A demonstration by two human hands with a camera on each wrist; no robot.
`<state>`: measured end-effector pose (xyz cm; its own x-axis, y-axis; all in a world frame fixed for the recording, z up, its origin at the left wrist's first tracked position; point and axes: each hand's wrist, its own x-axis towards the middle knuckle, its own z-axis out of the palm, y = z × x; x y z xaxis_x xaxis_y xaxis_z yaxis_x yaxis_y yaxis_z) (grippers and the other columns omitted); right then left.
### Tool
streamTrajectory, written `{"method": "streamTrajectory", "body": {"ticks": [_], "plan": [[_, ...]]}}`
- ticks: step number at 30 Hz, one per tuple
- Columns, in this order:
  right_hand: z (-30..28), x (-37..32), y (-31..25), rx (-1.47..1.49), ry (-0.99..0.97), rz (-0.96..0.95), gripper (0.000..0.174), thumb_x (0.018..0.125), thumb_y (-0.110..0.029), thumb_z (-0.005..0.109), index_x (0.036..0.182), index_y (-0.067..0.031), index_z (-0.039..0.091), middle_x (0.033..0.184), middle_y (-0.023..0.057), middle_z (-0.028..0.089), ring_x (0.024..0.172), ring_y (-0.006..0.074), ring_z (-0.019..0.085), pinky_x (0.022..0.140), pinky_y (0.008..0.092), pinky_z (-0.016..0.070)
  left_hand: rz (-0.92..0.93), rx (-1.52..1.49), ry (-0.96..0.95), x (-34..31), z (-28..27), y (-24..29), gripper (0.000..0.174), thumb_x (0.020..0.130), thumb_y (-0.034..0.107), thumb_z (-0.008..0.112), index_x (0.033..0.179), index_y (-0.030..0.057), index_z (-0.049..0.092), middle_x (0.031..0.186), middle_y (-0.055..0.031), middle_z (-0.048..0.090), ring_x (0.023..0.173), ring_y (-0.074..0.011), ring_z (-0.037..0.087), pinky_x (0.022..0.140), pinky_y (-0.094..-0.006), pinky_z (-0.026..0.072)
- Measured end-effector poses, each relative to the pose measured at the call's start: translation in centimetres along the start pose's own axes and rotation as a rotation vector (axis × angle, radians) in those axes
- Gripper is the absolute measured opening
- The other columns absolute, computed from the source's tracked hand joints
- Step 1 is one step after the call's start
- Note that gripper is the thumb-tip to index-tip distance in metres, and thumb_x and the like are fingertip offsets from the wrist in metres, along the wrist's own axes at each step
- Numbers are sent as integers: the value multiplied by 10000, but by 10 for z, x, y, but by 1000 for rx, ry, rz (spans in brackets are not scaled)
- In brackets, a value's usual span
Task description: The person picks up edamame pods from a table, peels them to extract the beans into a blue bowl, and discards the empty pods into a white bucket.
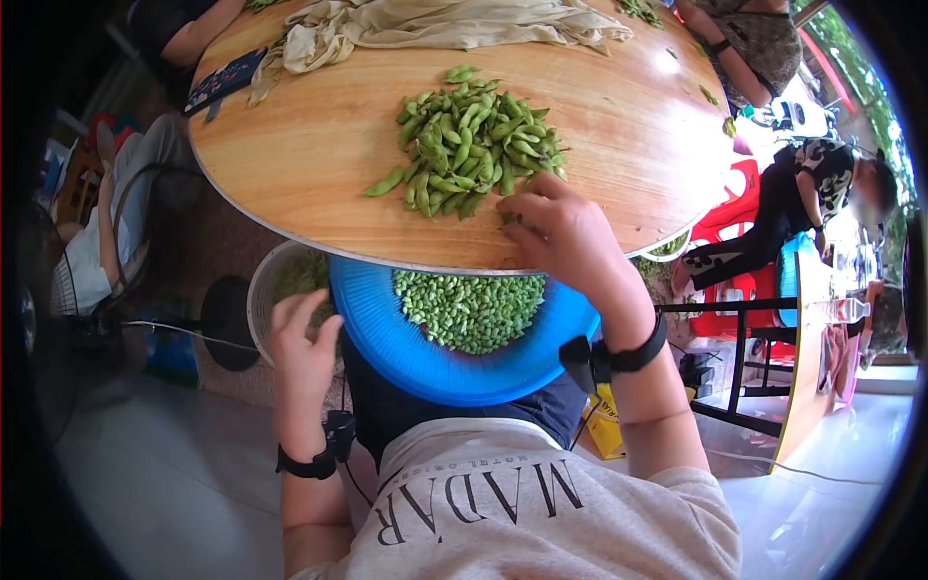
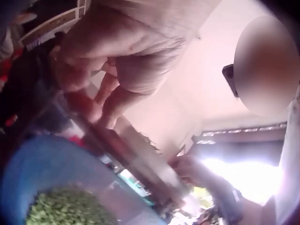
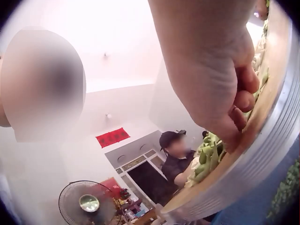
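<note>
A heap of green soybean pods [image 1: 469, 145] lies on the round wooden table [image 1: 319, 145]. My right hand [image 1: 561, 232] is at the heap's near side, fingers curled down to the tabletop. A bit of green pod [image 1: 509, 218] shows at its fingertips, mostly hidden by them. In the right wrist view the curled fingers [image 3: 243, 101] are low over the wood beside the pods. Under the table's edge, a blue basin [image 1: 454, 382] on the lap holds shelled green beans [image 1: 474, 309]. My left hand [image 1: 302, 362] hovers left of the basin, fingers loosely bent, holding nothing.
Beyond the pods lies a crumpled beige cloth [image 1: 464, 24], with a dark booklet [image 1: 224, 82] to its left. A white basket [image 1: 261, 300] stands behind my left hand. Other people sit around the table, and a person bends near red chairs [image 1: 730, 208] at the right.
</note>
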<state>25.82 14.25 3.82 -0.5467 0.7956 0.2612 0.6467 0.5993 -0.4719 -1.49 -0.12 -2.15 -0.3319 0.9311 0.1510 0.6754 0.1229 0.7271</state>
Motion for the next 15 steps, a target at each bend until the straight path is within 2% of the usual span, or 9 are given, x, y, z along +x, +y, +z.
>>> {"method": "streamTrajectory", "body": {"ticks": [2,3,4,7,9,12,13,15], "plan": [[3,7,10,-14,-65,-22,157,749,-136,595,887,-62,604,773,118,534,705,324,575,603,413,474,-195,-419,-163,-2,9,21,233,774,-1,622,1007,0,614,925,-51,592,559,-69,538,478,-191,426],[5,5,7,4,-3,5,147,730,-112,614,865,-54,600,752,132,547,695,329,570,606,387,478,-280,-544,-254,-2,11,34,223,794,14,608,1015,-11,606,889,-54,600,555,-77,543,484,-198,431],[4,2,2,111,20,38,146,736,-107,621,867,-48,596,747,120,563,690,300,580,603,365,479,-362,-669,-349,-1,14,48,216,813,30,594,1024,-22,598,854,-57,608,551,-85,547,489,-205,435],[1,-14,-14,498,50,149,139,761,-95,639,872,-30,586,730,77,603,681,203,597,597,295,474,-310,-937,-409,4,34,87,208,854,46,549,1044,-24,595,815,-45,616,514,-73,532,457,-186,396],[8,-29,-24,865,-5,259,129,786,-93,643,871,-19,581,718,43,619,683,120,591,593,243,460,-335,-1021,-509,6,42,101,211,867,52,534,1055,-21,593,803,-43,619,497,-71,525,444,-181,382],[14,-47,-33,1134,-120,347,118,832,-116,617,866,-8,583,717,9,608,685,53,557,592,200,442,-373,-1071,-644,5,46,103,191,867,71,543,1025,-21,599,750,-50,625,450,-62,489,406,-176,355],[15,-50,-35,1164,-106,313,86,832,-85,609,862,-7,586,694,22,602,631,52,537,574,189,431,-384,-1085,-656,3,49,102,185,857,69,556,1013,-20,600,736,-54,623,440,-59,480,396,-171,348],[13,-55,-37,1031,-85,323,149,870,-151,569,861,-2,581,654,10,566,583,52,496,529,189,402,-375,-1056,-637,0,49,102,162,832,50,584,976,-20,605,719,-58,622,429,-53,464,386,-165,340]]}}
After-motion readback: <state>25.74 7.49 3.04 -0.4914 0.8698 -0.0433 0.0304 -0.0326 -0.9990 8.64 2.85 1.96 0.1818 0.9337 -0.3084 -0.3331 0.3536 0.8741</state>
